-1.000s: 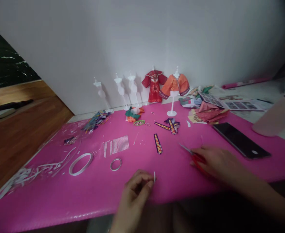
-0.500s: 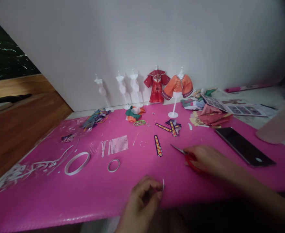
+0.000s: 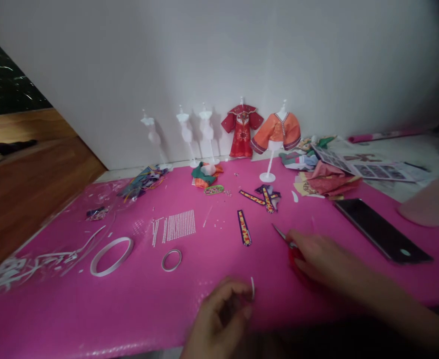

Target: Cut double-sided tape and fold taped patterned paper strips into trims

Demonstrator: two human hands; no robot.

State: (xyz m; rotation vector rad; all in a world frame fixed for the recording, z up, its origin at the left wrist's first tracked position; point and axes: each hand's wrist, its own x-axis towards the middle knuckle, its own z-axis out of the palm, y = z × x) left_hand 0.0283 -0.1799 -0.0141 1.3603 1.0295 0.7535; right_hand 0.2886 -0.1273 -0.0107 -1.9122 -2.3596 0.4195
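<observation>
My left hand (image 3: 221,316) hovers over the near edge of the pink mat (image 3: 148,294), fingers pinched on a small white strip (image 3: 252,287) that sticks up from the fingertips. My right hand (image 3: 322,259) lies on the mat to the right, closed on red-handled scissors (image 3: 289,242) whose blades point up and left. A patterned purple fabric strip (image 3: 244,227) lies just beyond the scissor tips. More patterned strips (image 3: 263,196) lie further back.
A large tape ring (image 3: 110,249) and a small tape ring (image 3: 171,260) lie left of my hands, behind them a sheet of small white beads (image 3: 178,225). A black phone (image 3: 382,230) lies right. Doll mannequins (image 3: 187,132), a red dress (image 3: 242,128) and an orange jacket (image 3: 277,132) stand by the wall.
My left hand has drifted right and toward me with the white strip. My right hand and the scissors shifted slightly left, then back, staying on the mat.
</observation>
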